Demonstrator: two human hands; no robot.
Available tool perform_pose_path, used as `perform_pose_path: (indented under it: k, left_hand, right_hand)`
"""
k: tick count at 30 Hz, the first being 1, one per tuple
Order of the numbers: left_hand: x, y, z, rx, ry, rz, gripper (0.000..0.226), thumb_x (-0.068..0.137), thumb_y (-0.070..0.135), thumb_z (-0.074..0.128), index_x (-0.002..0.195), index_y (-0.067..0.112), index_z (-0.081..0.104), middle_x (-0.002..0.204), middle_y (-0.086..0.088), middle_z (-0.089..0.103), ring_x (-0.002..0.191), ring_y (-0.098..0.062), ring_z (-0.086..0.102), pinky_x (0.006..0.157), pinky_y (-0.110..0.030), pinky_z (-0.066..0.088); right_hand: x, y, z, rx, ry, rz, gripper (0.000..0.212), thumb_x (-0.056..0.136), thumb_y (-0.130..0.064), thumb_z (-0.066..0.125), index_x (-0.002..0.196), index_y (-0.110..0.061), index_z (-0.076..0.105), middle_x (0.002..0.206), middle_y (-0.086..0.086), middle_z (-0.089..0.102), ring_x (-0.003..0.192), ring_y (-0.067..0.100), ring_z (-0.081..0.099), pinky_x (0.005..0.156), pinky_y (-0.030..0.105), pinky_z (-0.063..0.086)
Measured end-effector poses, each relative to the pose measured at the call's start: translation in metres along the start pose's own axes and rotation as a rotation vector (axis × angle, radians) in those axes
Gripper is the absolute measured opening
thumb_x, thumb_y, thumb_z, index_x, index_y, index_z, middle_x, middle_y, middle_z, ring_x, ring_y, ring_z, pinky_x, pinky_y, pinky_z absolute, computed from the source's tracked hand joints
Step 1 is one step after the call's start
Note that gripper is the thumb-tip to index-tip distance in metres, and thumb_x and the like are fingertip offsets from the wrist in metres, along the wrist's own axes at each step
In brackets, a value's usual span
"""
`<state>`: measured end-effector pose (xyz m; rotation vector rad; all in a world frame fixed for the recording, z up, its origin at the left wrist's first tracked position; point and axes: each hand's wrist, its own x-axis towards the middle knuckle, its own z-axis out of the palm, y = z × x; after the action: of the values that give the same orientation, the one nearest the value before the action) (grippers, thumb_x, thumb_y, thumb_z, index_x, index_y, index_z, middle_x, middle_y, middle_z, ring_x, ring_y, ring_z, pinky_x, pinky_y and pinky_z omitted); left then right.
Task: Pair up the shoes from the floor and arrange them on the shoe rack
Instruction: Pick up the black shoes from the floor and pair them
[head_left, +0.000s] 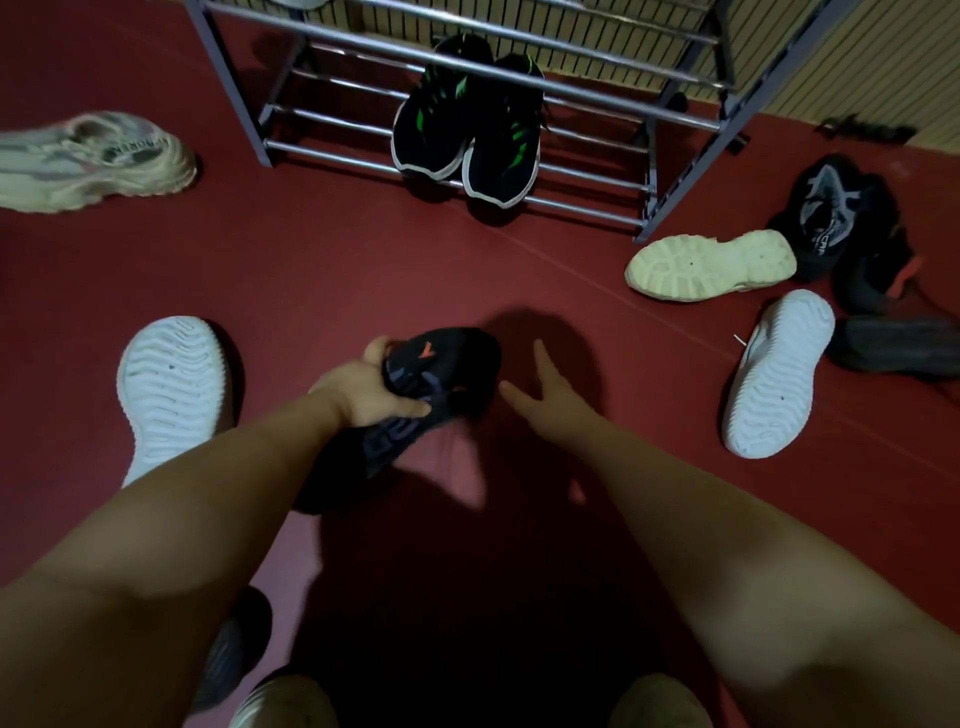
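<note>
A: Where is the shoe?
B: In my left grip (363, 397), clenched round a black shoe (447, 364) just above the floor (322, 270). Its long axis runs away from me toward the rack (571, 91). My right grip (550, 400) is released, fingers spread, just beside it.
A: And its mate?
B: Likely among the dark shoes (831, 208) far right, nearer my right grip

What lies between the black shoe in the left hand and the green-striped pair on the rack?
In the head view, only bare red floor separates the black shoe from the pair.
</note>
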<state>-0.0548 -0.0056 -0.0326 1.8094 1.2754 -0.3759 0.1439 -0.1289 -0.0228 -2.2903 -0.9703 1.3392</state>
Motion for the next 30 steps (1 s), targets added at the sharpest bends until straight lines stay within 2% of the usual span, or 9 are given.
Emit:
perform_pose_path:
  k: [2,5,9,12,15,18,23,26,30]
  left_hand:
    - [-0.006,0.009,-0.005,-0.249,0.09,0.014,0.11,0.072,0.041,0.077,0.15,0.017,0.003,0.142,-0.006,0.045,0.126,-0.024,0.047,0.099,-0.026,0.035]
    - [-0.019,0.026,-0.011,-0.451,0.172,0.08,0.108,0.077,0.035,0.075,0.15,0.014,-0.001,0.143,-0.005,0.044,0.128,-0.021,0.045,0.094,-0.021,0.032]
    - [-0.04,0.034,-0.015,-0.504,0.14,0.179,0.112,0.079,0.028,0.074,0.149,0.02,-0.014,0.136,0.002,0.046,0.12,-0.009,0.044,0.095,-0.019,0.031]
    - [-0.06,0.029,-0.015,-0.547,0.085,0.247,0.116,0.079,0.019,0.073,0.147,0.027,-0.02,0.136,0.012,0.039,0.121,0.0,0.038,0.097,-0.014,0.032]
    - [-0.081,0.017,-0.015,-0.579,0.042,0.293,0.119,0.078,0.008,0.073,0.145,0.034,-0.022,0.131,0.029,0.031,0.121,0.007,0.039,0.086,0.001,0.035]
    - [-0.1,0.0,-0.013,-0.616,0.016,0.311,0.128,0.073,0.006,0.077,0.142,0.039,-0.026,0.128,0.036,0.03,0.113,0.018,0.045,0.092,-0.004,0.039]
    - [-0.126,-0.016,-0.02,-0.573,0.026,0.293,0.139,0.058,0.024,0.085,0.141,0.043,-0.026,0.14,0.027,0.027,0.12,0.017,0.04,0.099,-0.014,0.04]
    - [-0.133,-0.017,-0.031,-0.538,0.017,0.296,0.132,0.069,0.003,0.08,0.143,0.04,-0.022,0.132,0.031,0.033,0.114,0.016,0.048,0.097,-0.016,0.043]
    - [-0.134,-0.016,-0.034,-0.551,-0.017,0.309,0.124,0.063,0.007,0.074,0.145,0.04,-0.013,0.121,0.027,0.045,0.106,0.009,0.057,0.093,-0.02,0.047]
  right_hand:
    - [-0.002,-0.011,0.004,0.097,-0.024,0.003,0.086,0.091,-0.048,0.052,0.148,-0.036,-0.012,0.154,0.015,0.024,0.131,0.028,0.041,0.108,0.033,0.03]
    - [-0.005,-0.033,0.008,0.454,-0.115,0.001,0.086,0.094,-0.043,0.051,0.145,-0.041,-0.018,0.15,0.004,0.035,0.114,0.029,0.057,0.097,0.043,0.045]
    - [-0.009,-0.056,0.01,0.606,-0.084,-0.178,0.083,0.096,-0.03,0.051,0.145,-0.042,-0.015,0.151,0.0,0.033,0.117,0.027,0.055,0.074,0.033,0.053]
    - [-0.004,-0.059,0.008,0.563,-0.055,-0.358,0.08,0.098,-0.015,0.049,0.15,-0.031,-0.009,0.151,0.006,0.034,0.121,0.025,0.052,0.075,0.025,0.053]
    - [-0.002,-0.068,0.008,0.549,-0.111,-0.386,0.072,0.098,-0.011,0.047,0.152,-0.028,0.003,0.132,0.018,0.053,0.078,0.017,0.063,0.061,0.025,0.051]
    - [-0.006,-0.082,0.017,0.574,-0.18,-0.289,0.066,0.099,-0.014,0.047,0.15,-0.036,0.012,0.123,0.014,0.056,0.066,0.019,0.053,0.048,0.023,0.049]
    - [-0.013,-0.103,0.031,0.545,-0.235,-0.265,0.063,0.1,-0.02,0.045,0.149,-0.041,0.012,0.129,0.012,0.057,0.085,0.025,0.05,0.06,0.026,0.049]
    - [-0.02,-0.105,0.032,0.549,-0.239,-0.271,0.062,0.1,-0.022,0.045,0.15,-0.039,0.012,0.117,0.011,0.06,0.089,0.024,0.046,0.064,0.029,0.046]
    - [-0.016,-0.102,0.03,0.497,-0.22,-0.291,0.063,0.1,-0.028,0.045,0.15,-0.038,0.007,0.131,0.011,0.055,0.089,0.025,0.05,0.066,0.028,0.045]
